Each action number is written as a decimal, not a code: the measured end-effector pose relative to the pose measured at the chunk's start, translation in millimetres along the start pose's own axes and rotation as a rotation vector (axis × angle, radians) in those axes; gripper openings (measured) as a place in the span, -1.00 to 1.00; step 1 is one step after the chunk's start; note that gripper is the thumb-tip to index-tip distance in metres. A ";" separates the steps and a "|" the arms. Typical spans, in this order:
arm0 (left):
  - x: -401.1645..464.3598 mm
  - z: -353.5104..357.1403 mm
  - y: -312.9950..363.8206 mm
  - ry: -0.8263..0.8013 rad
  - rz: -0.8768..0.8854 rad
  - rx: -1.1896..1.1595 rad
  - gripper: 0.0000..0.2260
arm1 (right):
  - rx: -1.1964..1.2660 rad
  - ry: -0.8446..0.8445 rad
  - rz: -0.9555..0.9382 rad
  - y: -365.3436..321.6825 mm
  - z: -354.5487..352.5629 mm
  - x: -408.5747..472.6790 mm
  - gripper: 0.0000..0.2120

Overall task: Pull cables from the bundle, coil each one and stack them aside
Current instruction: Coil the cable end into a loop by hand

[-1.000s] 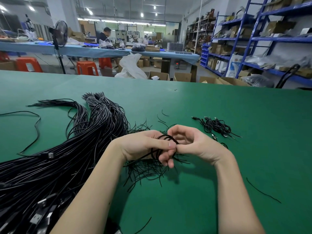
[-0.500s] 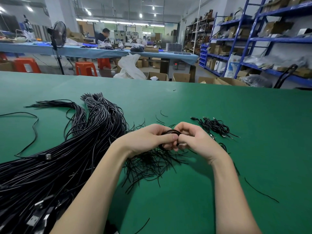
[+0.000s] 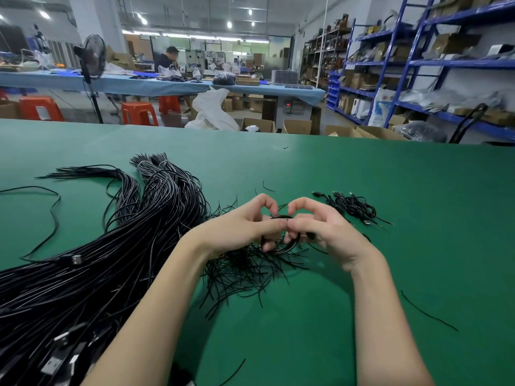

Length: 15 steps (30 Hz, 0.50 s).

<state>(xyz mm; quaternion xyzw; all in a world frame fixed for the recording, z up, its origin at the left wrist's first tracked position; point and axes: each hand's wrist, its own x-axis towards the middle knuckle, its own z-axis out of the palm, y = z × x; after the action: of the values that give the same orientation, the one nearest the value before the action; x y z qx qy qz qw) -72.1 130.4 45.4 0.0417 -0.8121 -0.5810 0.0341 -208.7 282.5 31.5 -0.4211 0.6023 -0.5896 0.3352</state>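
Note:
A thick bundle of long black cables point(image 3: 83, 260) lies across the left of the green table point(image 3: 390, 246), its USB plugs at the near left. Both hands meet at the table's middle around one small coiled black cable point(image 3: 289, 246). My left hand point(image 3: 239, 229) grips the coil's left side with curled fingers. My right hand point(image 3: 323, 229) pinches its right side, thumb tips touching. Part of the coil is hidden by the fingers. A small stack of coiled cables point(image 3: 351, 206) lies just right of the hands.
A scatter of short black wire ties point(image 3: 245, 274) lies under and in front of the hands. One loose cable point(image 3: 53, 215) curls at the far left, and a stray tie point(image 3: 429, 312) at the near right. Boxes, stools and blue shelves stand beyond the table's far edge.
Both hands have lifted slightly and moved away from me with the coil. The coil has been drawn smaller and tighter, and the index fingers now arch apart above it.

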 end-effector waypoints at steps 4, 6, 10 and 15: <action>-0.4 -6.4 -5.8 -0.045 -0.003 -0.156 -0.80 | 0.165 0.041 0.005 3.8 -1.7 -1.3 -0.82; -0.3 -8.9 -6.5 -0.084 -0.005 -0.138 -0.81 | 0.219 0.045 0.000 4.6 -1.7 -2.7 -0.78; -0.7 -8.5 -8.6 -0.132 0.027 -0.146 -0.87 | 0.299 0.077 -0.017 6.4 2.5 -1.6 -0.76; 0.0 -9.3 -7.5 -0.063 0.035 -0.212 -0.86 | 0.379 0.117 -0.005 9.4 4.4 1.0 -0.85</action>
<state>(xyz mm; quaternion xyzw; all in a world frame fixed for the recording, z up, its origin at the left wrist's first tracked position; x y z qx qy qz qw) -70.9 119.2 41.3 0.0052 -0.7473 -0.6641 0.0228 -206.2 279.3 21.9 -0.3171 0.4977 -0.7167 0.3716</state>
